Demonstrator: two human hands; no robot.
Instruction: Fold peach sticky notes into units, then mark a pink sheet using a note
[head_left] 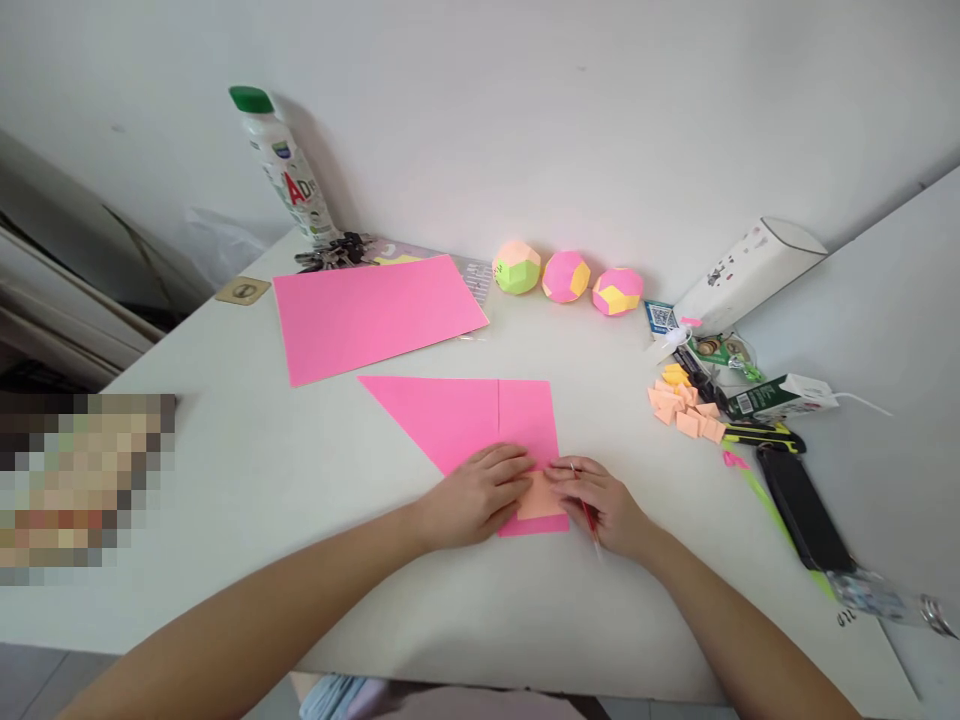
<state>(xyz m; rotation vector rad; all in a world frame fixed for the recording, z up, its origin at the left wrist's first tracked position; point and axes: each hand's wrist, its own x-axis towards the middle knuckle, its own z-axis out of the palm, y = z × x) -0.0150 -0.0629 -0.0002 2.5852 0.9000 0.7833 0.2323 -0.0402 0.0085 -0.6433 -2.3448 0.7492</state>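
A cut sheet of pink paper [457,405] lies on the table before me, with a slit running in from its far edge. On its near part rests a small peach paper piece [541,500]. My left hand [487,490] lies flat over both papers, fingers stretched out and holding nothing. At the right edge of the peach piece, my right hand [604,505] grips a slim red pen [589,520] and touches the paper. The pen's tip is hidden under the fingers.
A stack of pink paper [375,320] lies at the back left, near keys [337,252] and a white bottle [289,175]. Three paper balls [566,277] line the wall. Folded peach pieces [682,405], a cutter [765,436] and a black case [802,510] are right.
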